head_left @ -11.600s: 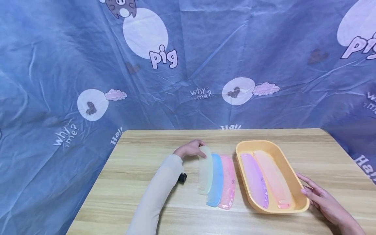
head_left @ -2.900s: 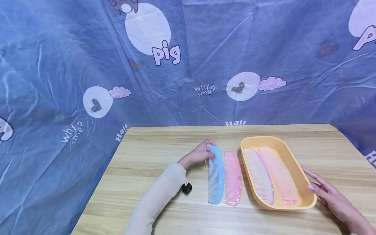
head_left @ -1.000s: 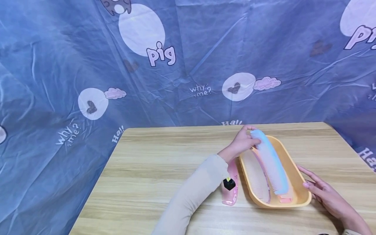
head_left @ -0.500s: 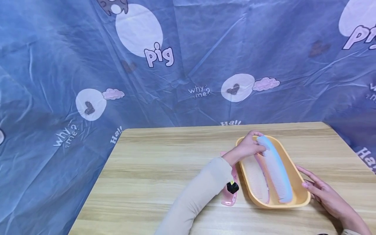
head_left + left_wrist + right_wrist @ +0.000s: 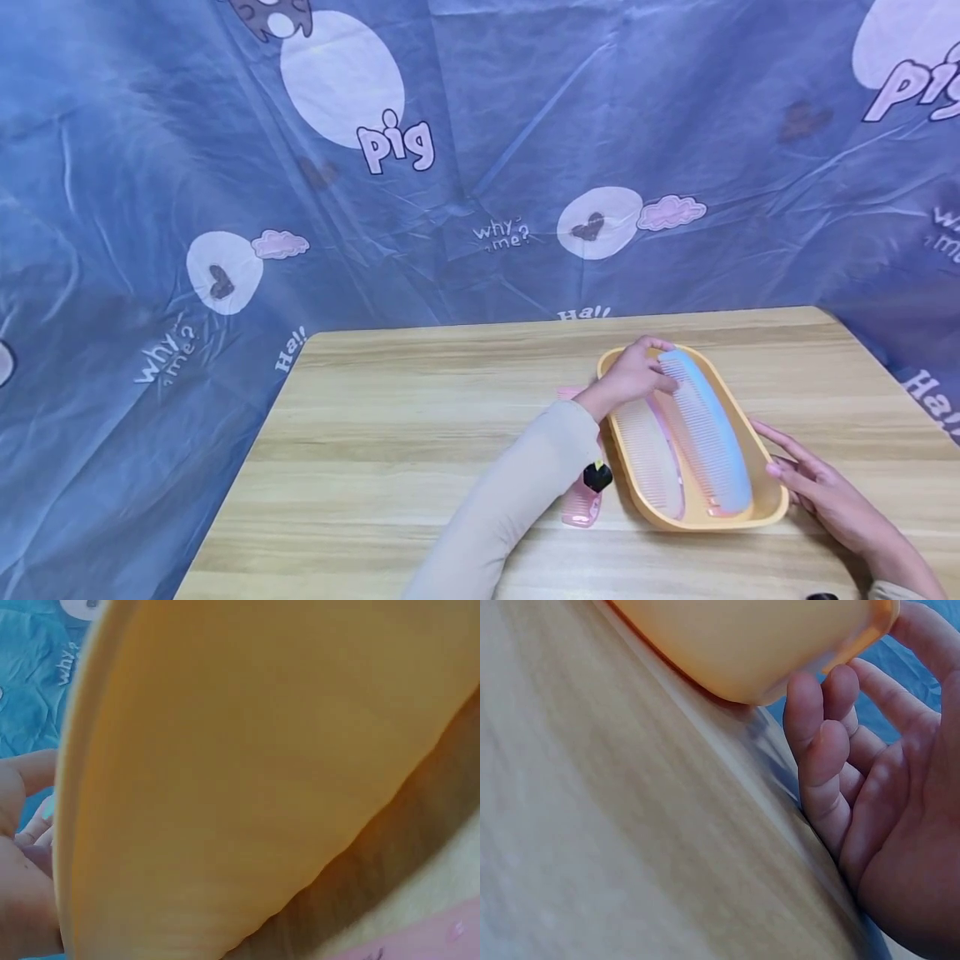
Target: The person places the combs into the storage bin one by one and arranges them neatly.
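In the head view my left hand (image 5: 633, 372) is over the far end of the yellow-orange tray (image 5: 767, 450), pinching the top end of a blue comb (image 5: 716, 433). That comb slants along the tray's right half, over a peach comb mostly hidden below it. A pale translucent comb (image 5: 647, 458) lies at the left inside, with a purple comb's edge (image 5: 670, 433) showing beneath it. My right hand (image 5: 828, 496) holds the tray's right rim, thumb on top and other fingers outside. The right wrist view shows this hand's curled fingers (image 5: 825, 750) against the tray wall.
A pink comb (image 5: 581, 507) lies on the wooden table (image 5: 375, 467) left of the tray, partly hidden by my left forearm. A black wrist device (image 5: 597, 477) sits at the left sleeve. Blue printed cloth (image 5: 480, 150) hangs behind the table.
The pale comb, earlier on the table, now lies in the tray. My left hand has carried the blue comb right from the table and lowered it into the tray. The right hand keeps its hold.
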### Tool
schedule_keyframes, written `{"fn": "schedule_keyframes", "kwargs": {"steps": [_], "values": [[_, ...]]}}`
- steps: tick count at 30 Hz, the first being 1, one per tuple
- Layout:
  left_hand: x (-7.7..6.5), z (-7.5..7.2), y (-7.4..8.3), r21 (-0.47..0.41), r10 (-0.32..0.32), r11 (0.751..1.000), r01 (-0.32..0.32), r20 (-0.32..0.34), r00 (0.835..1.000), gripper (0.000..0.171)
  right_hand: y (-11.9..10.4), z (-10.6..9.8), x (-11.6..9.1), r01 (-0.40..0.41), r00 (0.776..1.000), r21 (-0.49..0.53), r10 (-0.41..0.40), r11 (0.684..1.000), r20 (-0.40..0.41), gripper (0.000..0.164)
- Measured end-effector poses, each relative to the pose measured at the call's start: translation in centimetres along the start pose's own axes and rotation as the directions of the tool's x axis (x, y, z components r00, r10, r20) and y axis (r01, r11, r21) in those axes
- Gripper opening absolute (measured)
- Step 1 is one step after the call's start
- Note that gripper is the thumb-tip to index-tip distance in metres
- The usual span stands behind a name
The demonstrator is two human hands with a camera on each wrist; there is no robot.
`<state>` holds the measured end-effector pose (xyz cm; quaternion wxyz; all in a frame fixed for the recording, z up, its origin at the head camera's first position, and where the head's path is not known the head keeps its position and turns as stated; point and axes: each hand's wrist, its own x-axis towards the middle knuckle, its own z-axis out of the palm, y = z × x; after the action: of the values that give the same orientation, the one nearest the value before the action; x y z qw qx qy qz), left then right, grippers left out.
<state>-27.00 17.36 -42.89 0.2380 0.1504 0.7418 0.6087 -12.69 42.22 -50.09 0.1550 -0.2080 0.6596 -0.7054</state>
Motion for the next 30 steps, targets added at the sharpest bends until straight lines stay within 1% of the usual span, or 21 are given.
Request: {"fn": "schedule_keyframes", "kwargs": {"steps": [2, 3, 6, 7, 10, 14, 16, 18, 19, 23, 26, 28, 30], "values": [[0.2, 0.2, 0.1, 0.102, 0.010, 0.995, -0.007, -0.025, 1.000, 0.051, -0.1, -0.1, 0.0, -0.004, 1.000, -0.012, 0.004, 1.000, -0.009, 0.063], [0.3, 0.2, 0.1, 0.155, 0.015, 0.988, -0.009, -0.036, 0.999, 0.051, -0.1, -0.1, -0.1, -0.009, 1.000, -0.013, 0.009, 1.000, -0.011, 0.063], [0.8, 0.4, 0.2, 0.306, 0.028, 0.952, -0.005, -0.070, 0.997, 0.052, -0.1, -0.1, -0.1, -0.019, 1.000, -0.024, 0.018, 1.000, -0.016, 0.063], [0.9, 0.4, 0.1, 0.333, 0.029, 0.943, -0.003, -0.073, 0.997, 0.052, -0.2, -0.1, -0.1, -0.023, 1.000, -0.033, 0.022, 0.999, -0.022, 0.063], [1.2, 0.5, -0.1, 0.375, 0.021, 0.927, 0.009, -0.077, 0.997, 0.052, -0.2, 0.0, -0.2, -0.024, 0.999, -0.074, 0.021, 0.997, -0.045, 0.062], [1.6, 0.5, -0.3, 0.384, 0.011, 0.923, 0.018, -0.072, 0.997, 0.049, -0.2, 0.1, -0.2, -0.016, 0.997, -0.120, 0.007, 0.993, -0.073, 0.062], [1.7, 0.5, -0.4, 0.416, 0.016, 0.909, 0.013, -0.067, 0.998, 0.048, -0.2, 0.2, -0.2, -0.016, 0.997, -0.126, 0.006, 0.992, -0.080, 0.062], [1.8, 0.4, -0.4, 0.479, 0.029, 0.878, 0.004, -0.062, 0.998, 0.048, -0.2, 0.2, -0.2, -0.024, 0.996, -0.134, 0.013, 0.991, -0.086, 0.061], [1.8, 0.4, -0.4, 0.515, 0.036, 0.857, 0.000, -0.061, 0.997, 0.048, -0.2, 0.3, -0.2, -0.032, 0.996, -0.138, 0.019, 0.990, -0.090, 0.061], [1.6, 0.3, -0.5, 0.664, 0.076, 0.748, -0.025, -0.049, 0.996, 0.049, -0.1, 0.3, -0.1, -0.041, 0.996, -0.137, 0.030, 0.990, -0.086, 0.061], [1.6, 0.3, -0.4, 0.717, 0.102, 0.695, -0.046, -0.035, 0.994, 0.050, 0.0, 0.1, -0.1, -0.025, 0.998, -0.105, 0.018, 0.994, -0.066, 0.062], [1.5, 0.2, -0.2, 0.728, 0.112, 0.684, -0.052, -0.034, 0.993, 0.050, 0.0, 0.0, -0.2, -0.012, 0.999, -0.079, 0.008, 0.997, -0.053, 0.063], [1.5, 0.1, -0.1, 0.730, 0.119, 0.681, -0.056, -0.036, 0.992, 0.049, 0.1, -0.2, -0.2, -0.005, 0.999, -0.062, 0.002, 0.998, -0.047, 0.064]]}}
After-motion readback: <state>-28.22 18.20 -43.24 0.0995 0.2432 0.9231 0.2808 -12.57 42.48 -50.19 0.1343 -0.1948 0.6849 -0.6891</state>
